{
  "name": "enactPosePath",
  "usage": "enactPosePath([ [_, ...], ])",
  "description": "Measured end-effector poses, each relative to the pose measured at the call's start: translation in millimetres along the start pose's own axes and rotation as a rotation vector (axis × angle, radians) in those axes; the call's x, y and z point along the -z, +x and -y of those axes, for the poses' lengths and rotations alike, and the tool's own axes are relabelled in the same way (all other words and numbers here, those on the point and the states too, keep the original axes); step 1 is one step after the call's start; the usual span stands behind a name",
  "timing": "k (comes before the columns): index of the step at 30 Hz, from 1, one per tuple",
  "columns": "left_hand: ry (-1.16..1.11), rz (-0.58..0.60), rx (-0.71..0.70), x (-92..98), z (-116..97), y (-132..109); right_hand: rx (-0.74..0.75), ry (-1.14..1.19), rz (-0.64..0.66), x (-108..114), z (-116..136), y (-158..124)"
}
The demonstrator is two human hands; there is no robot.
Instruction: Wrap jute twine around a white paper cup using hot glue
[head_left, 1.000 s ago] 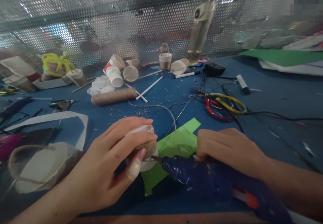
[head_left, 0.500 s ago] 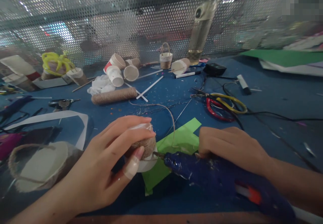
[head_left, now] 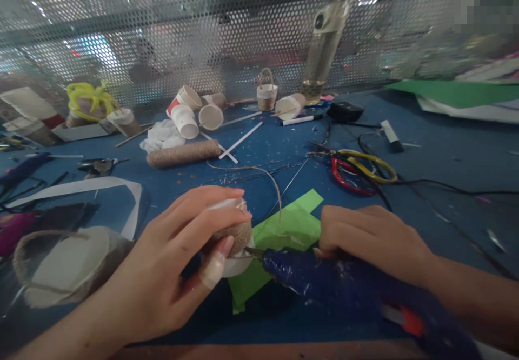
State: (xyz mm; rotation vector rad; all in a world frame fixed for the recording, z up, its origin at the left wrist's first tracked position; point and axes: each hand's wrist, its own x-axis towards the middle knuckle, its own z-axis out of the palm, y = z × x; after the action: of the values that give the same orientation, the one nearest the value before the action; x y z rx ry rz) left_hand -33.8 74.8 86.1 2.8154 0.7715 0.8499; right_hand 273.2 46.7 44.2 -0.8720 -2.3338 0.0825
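Note:
A white paper cup (head_left: 237, 266) wound partly with brown twine (head_left: 237, 237) lies under the fingers of my left hand (head_left: 178, 257), which are wrapped round it. The thumb has a strip of tape on it. My right hand (head_left: 365, 233) is closed on a blue hot glue gun (head_left: 332, 279); its metal nozzle (head_left: 255, 252) is at the cup's twine edge. I cannot tell whether nozzle and cup touch. Beneath the cup and nozzle lies green paper (head_left: 290, 222), with a loose twine strand curving over it.
Scissors (head_left: 357, 171) with red and yellow handles and dark cables lie right. Behind are a twine roll (head_left: 184, 153), white cups (head_left: 186, 122), a small basket (head_left: 266, 98) and an upright bottle (head_left: 322, 52). A larger twine-handled basket (head_left: 67, 268) lies left of my forearm.
Hardly anything differs. The rear of the glue gun has shifted slightly down and to the right, while its nozzle stays beside the cup. My left hand keeps its place.

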Motion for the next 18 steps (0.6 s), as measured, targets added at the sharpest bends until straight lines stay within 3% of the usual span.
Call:
enactPosePath([
  [10,0.066,-0.006,-0.008,0.5,0,0,0.023,-0.067,0.054,1,-13,-1],
  [14,0.107,-0.024,0.058,4.2,-2,0,0.065,-0.102,0.087,5,-19,-1],
  [18,0.094,-0.041,0.104,4.9,-3,0,-0.187,0.03,-0.117,6,-4,2],
])
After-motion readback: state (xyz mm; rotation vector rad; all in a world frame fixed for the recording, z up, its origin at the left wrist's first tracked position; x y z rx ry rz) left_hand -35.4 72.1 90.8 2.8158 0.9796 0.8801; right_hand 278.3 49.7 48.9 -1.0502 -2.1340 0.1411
